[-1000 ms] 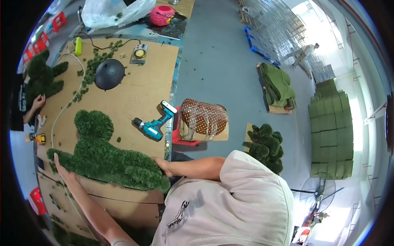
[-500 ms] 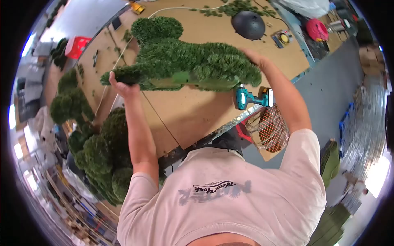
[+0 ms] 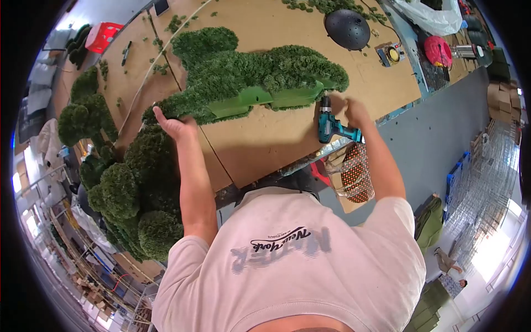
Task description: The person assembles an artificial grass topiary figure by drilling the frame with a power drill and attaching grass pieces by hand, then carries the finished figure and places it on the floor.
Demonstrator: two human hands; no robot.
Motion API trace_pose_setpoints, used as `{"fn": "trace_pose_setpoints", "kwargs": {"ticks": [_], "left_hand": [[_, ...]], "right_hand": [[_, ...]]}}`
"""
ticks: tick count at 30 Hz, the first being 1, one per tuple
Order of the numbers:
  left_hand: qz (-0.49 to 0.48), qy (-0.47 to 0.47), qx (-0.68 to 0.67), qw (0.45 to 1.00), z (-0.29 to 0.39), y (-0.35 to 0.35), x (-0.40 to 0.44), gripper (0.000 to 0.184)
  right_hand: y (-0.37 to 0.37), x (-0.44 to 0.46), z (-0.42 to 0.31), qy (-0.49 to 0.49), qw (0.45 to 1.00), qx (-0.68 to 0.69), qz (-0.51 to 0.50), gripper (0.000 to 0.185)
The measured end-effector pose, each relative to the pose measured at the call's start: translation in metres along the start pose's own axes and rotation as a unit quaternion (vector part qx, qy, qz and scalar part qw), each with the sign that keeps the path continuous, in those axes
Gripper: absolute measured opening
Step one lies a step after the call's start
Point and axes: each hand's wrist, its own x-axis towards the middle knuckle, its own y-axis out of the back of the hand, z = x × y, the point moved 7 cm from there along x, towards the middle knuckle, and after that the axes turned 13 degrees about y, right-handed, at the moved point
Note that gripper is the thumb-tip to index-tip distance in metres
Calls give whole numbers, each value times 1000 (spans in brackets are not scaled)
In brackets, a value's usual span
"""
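Observation:
A large artificial-greenery piece (image 3: 243, 74), leafy with a smooth green panel along its near side, lies tilted across the work table. My left hand (image 3: 178, 126) grips its left end, thumb up along the foliage and the other fingers partly hidden beneath. Near its right end is a teal cordless drill (image 3: 327, 124), chuck pointing at the foliage and battery end towards me. Just beside the drill handle is my right hand (image 3: 358, 115), off the greenery, its fingers bent but apart; I see nothing in them.
Bushy green pieces (image 3: 119, 191) are heaped at the left. A black dome (image 3: 347, 29) with small holes, a yellow tape measure (image 3: 393, 53) and leaf scraps lie farther back on the table (image 3: 265, 135). A red crate (image 3: 103, 36) stands at the far left; a patterned wrapped item (image 3: 357, 174) is by the near edge.
My right hand has left the right end of the greenery and come down beside the drill. My left hand still holds the other end. The view has shifted slightly.

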Motion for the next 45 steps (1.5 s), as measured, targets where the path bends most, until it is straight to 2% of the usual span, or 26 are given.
{"fn": "trace_pose_setpoints", "kwargs": {"ticks": [1, 2, 3, 4, 5, 6, 7, 8, 9, 10, 12, 13, 14, 15, 17, 20, 21, 22, 25, 29, 32, 33, 35, 36, 39, 45], "left_hand": [[36, 3, 27, 999, 3, 13, -1, 47], [38, 3, 29, 999, 2, 21, -12, 47], [97, -77, 92, 988, 10, 33, -34, 40], [155, -157, 153, 963, 15, 40, -57, 33], [156, -158, 154, 963, 8, 46, -76, 33], [103, -253, 279, 921, 7, 35, -102, 27], [48, -338, 398, 852, -5, 18, -127, 22], [-64, -421, 532, 731, -20, -35, -162, 18], [-174, -481, 640, 573, -46, -86, -199, 13], [-260, -457, 634, 567, -78, -107, -203, 12], [-380, -473, 617, 501, -125, -151, -209, 12], [-403, -483, 617, 472, -144, -167, -203, 11], [-425, -493, 618, 441, -158, -179, -198, 11], [-424, -492, 617, 443, -165, -183, -193, 11], [-453, -483, 632, 402, -183, -193, -185, 8], [-458, -487, 629, 397, -189, -197, -183, 7], [-451, -481, 639, 397, -191, -198, -182, 9], [-456, -478, 640, 393, -195, -197, -181, 9], [-447, -429, 671, 407, -199, -195, -169, 22], [-462, -408, 688, 384, -198, -197, -164, 26], [-482, -435, 663, 374, -195, -200, -167, 25], [-481, -435, 662, 375, -196, -201, -166, 25], [-491, -423, 662, 377, -198, -202, -161, 26], [-489, -424, 662, 378, -198, -201, -159, 26], [-497, -391, 659, 407, -197, -203, -150, 28], [-510, -384, 647, 417, -199, -202, -145, 33]], "right_hand": [[-38, -16, 9, 18, 995, -77, -58, 54], [-48, -44, -12, 35, 994, 23, -104, 65], [-54, -64, -21, 43, 992, -87, -77, 79], [-57, -74, -30, 53, 993, -104, -35, 90], [-57, -77, -37, 33, 993, -110, -7, 88], [-55, -76, -42, 14, 993, -116, 21, 87], [-59, -73, -44, 15, 993, -114, 18, 87], [-62, -70, -46, 24, 989, -142, 21, 85], [-64, -71, -50, 32, 985, -170, 25, 83], [-62, -73, -54, 32, 984, -171, 27, 83], [-55, -84, -56, 2, 996, -90, -27, 84], [-55, -92, -55, 14, 995, -95, 27, 78], [-52, -101, -58, 16, 995, -99, 29, 78], [-50, -114, -58, -18, 998, -46, 40, 74], [-36, -142, -70, -57, 992, 37, 103, 67], [-29, -179, -84, -120, 980, 106, 121, 63], [-29, -189, -89, -121, 968, 131, 174, 56], [-32, -196, -92, -126, 967, 136, 174, 56], [-28, -205, -107, -97, 950, 231, 188, 52], [7, -207, -149, -39, 937, 288, 196, 48], [42, -203, -189, 16, 928, 323, 185, 33], [45, -200, -195, 16, 928, 323, 185, 33], [60, -192, -208, 58, 905, 332, 260, 25], [65, -188, -214, 60, 905, 331, 259, 25], [58, -172, -214, -30, 882, 414, 223, 21], [60, -156, -221, -38, 899, 381, 213, 22]]}}
